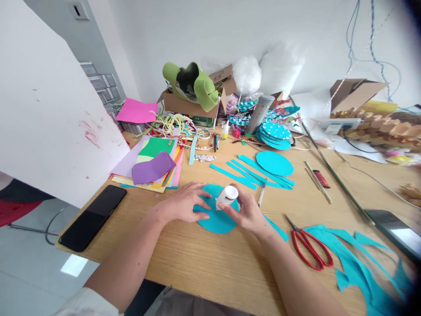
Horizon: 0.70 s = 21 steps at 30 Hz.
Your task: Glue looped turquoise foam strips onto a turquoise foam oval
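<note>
A blue paper disc (pixel 217 224) lies flat on the wooden table (pixel 184 259) in front of me. My left hand (pixel 186 202) rests on its left side with the fingers spread. Over the disc, my right hand (pixel 245 208) is wrapped round a white glue bottle (pixel 227 196), which tilts with its nozzle end down near the paper. Whether glue is coming out cannot be seen. Just behind are several blue paper strips (pixel 226 174) and a second blue disc (pixel 274 163). A pen (pixel 262 193) lies to the right of my right hand.
Red-handled scissors (pixel 311 248) and blue scraps (pixel 355 263) lie at the right. A black phone (pixel 94 217) is at the left edge, near stacked coloured paper (pixel 153 169). Along the back stand a grey flask (pixel 259 114) and a cardboard box (pixel 189 105).
</note>
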Available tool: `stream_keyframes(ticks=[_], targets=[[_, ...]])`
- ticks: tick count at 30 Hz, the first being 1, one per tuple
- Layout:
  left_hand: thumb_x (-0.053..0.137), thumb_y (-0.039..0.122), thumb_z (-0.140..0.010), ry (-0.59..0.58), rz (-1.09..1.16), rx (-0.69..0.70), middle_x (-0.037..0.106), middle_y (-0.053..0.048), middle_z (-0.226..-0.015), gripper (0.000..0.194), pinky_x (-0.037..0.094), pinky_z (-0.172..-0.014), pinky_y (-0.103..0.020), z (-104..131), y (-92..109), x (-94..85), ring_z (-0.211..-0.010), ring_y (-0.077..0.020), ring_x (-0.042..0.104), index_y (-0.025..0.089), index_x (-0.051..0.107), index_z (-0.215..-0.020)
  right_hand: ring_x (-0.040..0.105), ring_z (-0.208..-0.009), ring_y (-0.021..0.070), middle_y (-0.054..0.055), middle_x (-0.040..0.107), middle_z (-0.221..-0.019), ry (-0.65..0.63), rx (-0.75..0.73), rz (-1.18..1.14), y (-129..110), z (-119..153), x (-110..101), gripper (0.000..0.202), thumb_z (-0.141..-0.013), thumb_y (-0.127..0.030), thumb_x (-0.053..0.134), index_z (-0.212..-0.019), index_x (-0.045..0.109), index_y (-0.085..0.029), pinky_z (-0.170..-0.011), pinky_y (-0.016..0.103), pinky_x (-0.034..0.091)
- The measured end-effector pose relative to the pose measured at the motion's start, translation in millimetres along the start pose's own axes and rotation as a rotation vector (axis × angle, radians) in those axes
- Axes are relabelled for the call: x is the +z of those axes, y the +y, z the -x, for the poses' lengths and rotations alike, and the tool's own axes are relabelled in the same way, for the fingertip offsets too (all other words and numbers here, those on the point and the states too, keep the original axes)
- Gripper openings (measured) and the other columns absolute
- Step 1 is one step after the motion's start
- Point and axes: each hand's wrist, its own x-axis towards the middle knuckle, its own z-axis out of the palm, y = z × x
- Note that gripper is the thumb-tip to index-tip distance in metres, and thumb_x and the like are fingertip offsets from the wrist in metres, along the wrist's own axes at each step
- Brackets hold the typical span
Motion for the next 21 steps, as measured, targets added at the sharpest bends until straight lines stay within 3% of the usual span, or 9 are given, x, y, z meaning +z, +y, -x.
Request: stream_keyframes(ticks=[21], targets=[[0.066,0.040,-0.081,-0.007,0.002,-0.005,0.059,0.003,-0.132,0.022,0.024,-0.112,-0.050,-0.6,-0.6,0.3,-0.139,-0.0304,0.028,0.034,0.073,-0.102,0.050,-0.072,0.0160,0.002,0.054,-0.080,0.013,0.008,0.016,-1.2,-0.4,0.4,0.020,-0.083,-0.037,0.063,-0.087,0.052,-0.021,-0.063,0.029,0.039]])
